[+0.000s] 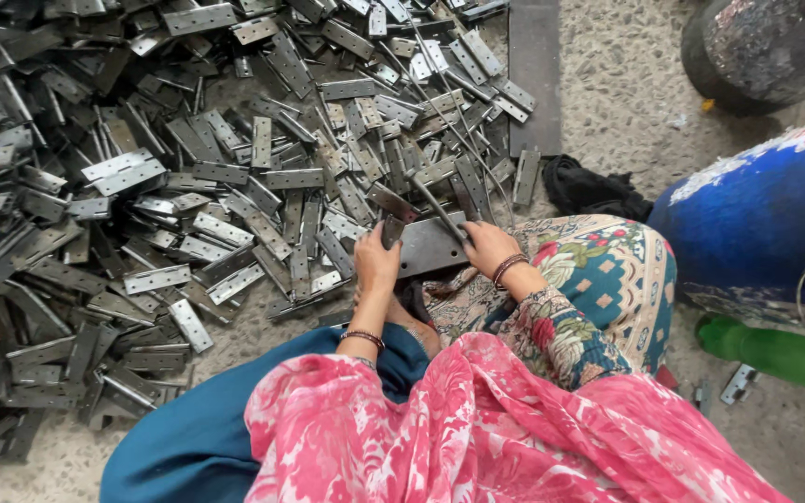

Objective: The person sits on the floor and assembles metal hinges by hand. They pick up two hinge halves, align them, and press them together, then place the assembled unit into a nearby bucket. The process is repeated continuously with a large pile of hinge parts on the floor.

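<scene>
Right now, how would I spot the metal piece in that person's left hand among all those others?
Start at the huge pile of grey metal hinge plates covering the floor. Follow its near edge to the left hand, beside a flat dark block. The small dark piece stands upright between the fingers, while its neighbours lie flat.

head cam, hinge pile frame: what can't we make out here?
Head view:
- Left hand: fingers curl over a small dark metal piece; its shape is hidden.
- Right hand: fingertips hidden behind the flat metal plate.
- Blue drum: cut off by the right edge.
- Hinge pile: cut off at left and top edges; holes too small to count.
</scene>
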